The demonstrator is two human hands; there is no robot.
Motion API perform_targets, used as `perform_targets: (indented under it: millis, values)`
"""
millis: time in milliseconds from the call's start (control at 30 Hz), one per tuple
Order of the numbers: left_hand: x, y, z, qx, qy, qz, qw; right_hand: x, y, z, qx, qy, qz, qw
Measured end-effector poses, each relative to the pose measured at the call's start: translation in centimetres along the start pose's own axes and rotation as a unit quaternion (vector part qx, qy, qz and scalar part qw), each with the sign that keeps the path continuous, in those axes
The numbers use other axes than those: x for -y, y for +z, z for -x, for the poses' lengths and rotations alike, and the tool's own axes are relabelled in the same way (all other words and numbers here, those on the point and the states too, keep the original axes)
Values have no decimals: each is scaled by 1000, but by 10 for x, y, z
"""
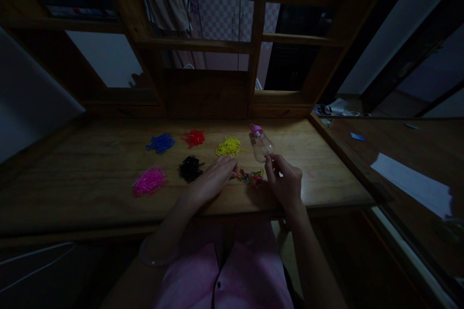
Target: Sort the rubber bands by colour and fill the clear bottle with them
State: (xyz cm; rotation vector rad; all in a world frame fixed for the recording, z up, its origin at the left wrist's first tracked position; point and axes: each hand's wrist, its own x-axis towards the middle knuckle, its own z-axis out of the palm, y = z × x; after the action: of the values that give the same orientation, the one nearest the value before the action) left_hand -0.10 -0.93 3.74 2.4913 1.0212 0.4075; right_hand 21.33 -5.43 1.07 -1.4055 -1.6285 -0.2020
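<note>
On the wooden desk (pixel 90 164), the left hand (pixel 219 171) has a grip too dim to tell; at its three o'clock, the right hand (pixel 285 176) presses thumb to forefinger. Bottle (pixel 264 146) lies at its eleven; mixed coloured pieces (pixel 250 176) between both hands.

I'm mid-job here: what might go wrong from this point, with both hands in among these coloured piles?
The left hand lies between the black pile of small thin pieces and the small multicoloured heap, close to the yellow pile of small thin pieces; a careless sweep could mix colours. The right hand is very near the clear bottle with a pink cap, so a nudge might shift it.
</note>
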Motion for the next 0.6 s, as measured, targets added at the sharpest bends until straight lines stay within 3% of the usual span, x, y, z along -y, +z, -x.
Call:
perform_targets:
  millis: [133, 400, 600]
  values:
    - [-2, 0, 4, 7, -6, -14, 1000, -1, 0, 0, 3, 5, -8, 1000]
    - [-16, -11, 2, -40, -1, 22, 999, 2, -1, -1, -2, 5, -2, 1000]
    - [-14, -9, -10, -8, 40, 25, 999, 3, -1, -1, -1, 7, -11, 1000]
